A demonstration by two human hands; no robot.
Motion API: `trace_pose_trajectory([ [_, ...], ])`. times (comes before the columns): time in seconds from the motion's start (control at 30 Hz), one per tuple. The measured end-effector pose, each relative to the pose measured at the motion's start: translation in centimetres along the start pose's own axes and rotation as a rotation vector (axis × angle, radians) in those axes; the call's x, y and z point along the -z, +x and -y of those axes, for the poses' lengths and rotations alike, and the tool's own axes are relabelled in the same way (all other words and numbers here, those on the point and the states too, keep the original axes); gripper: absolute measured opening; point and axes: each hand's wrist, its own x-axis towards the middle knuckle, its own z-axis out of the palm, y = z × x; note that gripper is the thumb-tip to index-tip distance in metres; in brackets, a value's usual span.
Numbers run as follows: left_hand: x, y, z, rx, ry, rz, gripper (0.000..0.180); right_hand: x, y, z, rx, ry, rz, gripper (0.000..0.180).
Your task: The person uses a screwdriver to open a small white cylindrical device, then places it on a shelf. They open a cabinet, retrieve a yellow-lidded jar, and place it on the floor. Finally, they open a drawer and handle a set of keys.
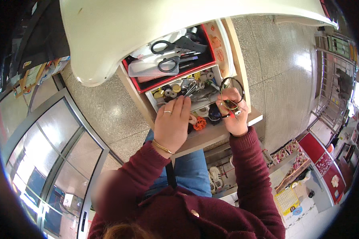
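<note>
A small sewing or repair stall seems to be operating here by a shopfront. A sewing machine (147,28) is standing over trays (203,59) holding scissors (169,63) and bobbins (167,92), while glass doors (56,159) and goods racks (327,167) are flanking the tiled floor (279,71).

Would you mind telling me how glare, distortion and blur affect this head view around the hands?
In the head view, fisheye bending curves the glass door frame and darkens the rim; glare whitens the polished floor; a pale curved object up close hides the upper tray; the left hand and right hand are evenly lit and fairly sharp.
</note>
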Motion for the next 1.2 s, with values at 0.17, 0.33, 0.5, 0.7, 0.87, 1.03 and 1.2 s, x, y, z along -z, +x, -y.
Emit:
trace_pose_trajectory([
  [0.17, 0.9, 1.5, 1.6, -0.024, -0.147, 0.050, 0.045, 0.1, -0.3, 0.0, -0.117, 0.126, -0.143, 0.017],
  [0.33, 3.5, 3.6, 4.2, -0.126, -0.067, -0.187, 0.052, 0.0, -0.4, -0.2, -0.144, 0.201, -0.168, 0.014],
  [0.5, 3.0, 3.6, 3.4, -0.157, 0.167, -0.209, 0.085, -0.2, -0.6, -0.2, -0.163, 0.279, -0.183, 0.011],
  [0.7, 1.8, 6.0, 4.8, -0.109, 0.370, -0.348, 0.078, -0.2, -0.5, 0.0, -0.183, 0.305, -0.195, 0.010],
  [0.87, 3.1, 5.7, 5.8, -0.093, 0.130, -0.266, 0.090, -0.3, -0.5, 0.0, -0.167, 0.288, -0.156, 0.010],
  [1.03, 2.5, 5.2, 4.7, -0.120, 0.213, -0.129, 0.095, -0.3, -0.5, -0.1, -0.199, 0.344, -0.187, 0.010],
  [1.2, 2.3, 5.9, 5.8, -0.162, 0.164, -0.200, 0.089, -0.3, -0.6, -0.1, -0.144, 0.185, -0.186, 0.010],
])
